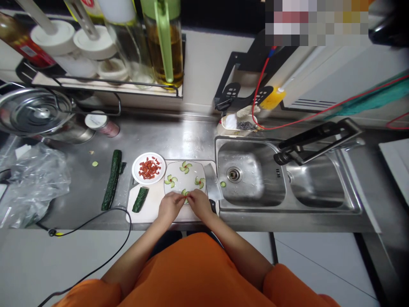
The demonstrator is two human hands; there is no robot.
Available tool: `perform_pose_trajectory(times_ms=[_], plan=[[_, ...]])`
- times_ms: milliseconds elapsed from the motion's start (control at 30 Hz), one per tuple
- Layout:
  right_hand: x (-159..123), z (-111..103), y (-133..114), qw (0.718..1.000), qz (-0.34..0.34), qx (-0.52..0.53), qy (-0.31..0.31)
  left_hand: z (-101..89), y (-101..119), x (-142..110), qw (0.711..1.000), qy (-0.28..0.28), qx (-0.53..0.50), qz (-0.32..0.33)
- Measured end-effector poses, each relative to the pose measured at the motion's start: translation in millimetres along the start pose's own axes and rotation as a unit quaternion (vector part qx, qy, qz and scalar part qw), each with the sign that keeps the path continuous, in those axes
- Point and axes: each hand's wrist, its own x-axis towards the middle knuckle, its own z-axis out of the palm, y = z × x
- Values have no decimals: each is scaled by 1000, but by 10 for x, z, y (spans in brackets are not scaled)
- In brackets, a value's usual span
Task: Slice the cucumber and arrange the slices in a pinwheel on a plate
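A squarish white plate (183, 181) carries several pinwheels of cucumber slices (171, 181) with small red centres. My left hand (171, 206) and my right hand (200, 204) meet at its near edge, fingertips pinched together over the closest pinwheel (185, 193). A bit of red shows by the fingertips, too small to tell what it is or which hand holds it. Dried red berries (149, 168), which look like goji, lie on a round white plate (135, 174) behind my left hand. A cut cucumber piece (140, 199) rests on the white cutting board (148, 216). Right of the squarish plate lies a cleaver (213, 183).
A long cucumber (111, 181) lies left of the board. Farther left are a crumpled plastic bag (41, 179) and a lidded pot (35, 113). A double sink (252, 170) with a black faucet (306, 147) is to the right. A black cable (129, 230) loops over the counter's front edge.
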Motion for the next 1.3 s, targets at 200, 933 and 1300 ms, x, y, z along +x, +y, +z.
perform_pose_trajectory(times_ms=[200,933,1300], plan=[[-7,16,4,1000,-1,-4,4,31,-6,1,999,1,40,19],[-23,45,30,999,2,15,30,42,-27,-1,999,1,44,29],[-26,36,43,999,-5,21,33,70,-55,4,998,15,43,39]])
